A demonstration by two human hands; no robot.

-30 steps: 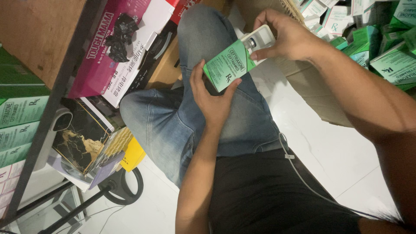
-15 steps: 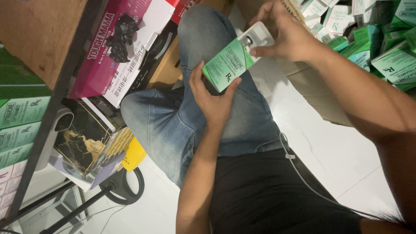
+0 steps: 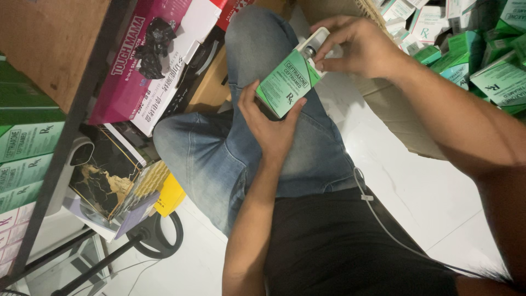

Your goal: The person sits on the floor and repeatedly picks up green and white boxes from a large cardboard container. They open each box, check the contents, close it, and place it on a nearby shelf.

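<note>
Shelving (image 3: 49, 164) with a dark metal upright fills the far left, its levels stacked with flat green and white cartons (image 3: 22, 159) seen edge-on, and a brown board lies across the top corner. Just right of it, on the floor, a magenta box (image 3: 129, 71) with a black clump on its face leans against a white sheet, and below that sits a dark book or case with gold marbling (image 3: 107, 178), a yellow edge showing beside it. Next come the person's knees in blue jeans (image 3: 219, 159), drawn up in the middle of the view. Over them the left hand (image 3: 271, 129) is cupped palm-up under a small green and white carton (image 3: 289, 82), thumb on its near left edge and fingertips wrapped around its lower end, so the carton rests in this hand and tilts up to the right. At the carton's upper, open end the right hand (image 3: 359, 49) is closed in a pinch, thumb and forefinger gripping a small vial (image 3: 310, 52) whose top stands partly out of the opening beside the white flap. A thin white cable (image 3: 383, 225) trails over the black shirt. Farthest right, a cardboard box (image 3: 400, 126) holds a heap of similar green cartons (image 3: 482, 49), well apart from the hands.
</note>
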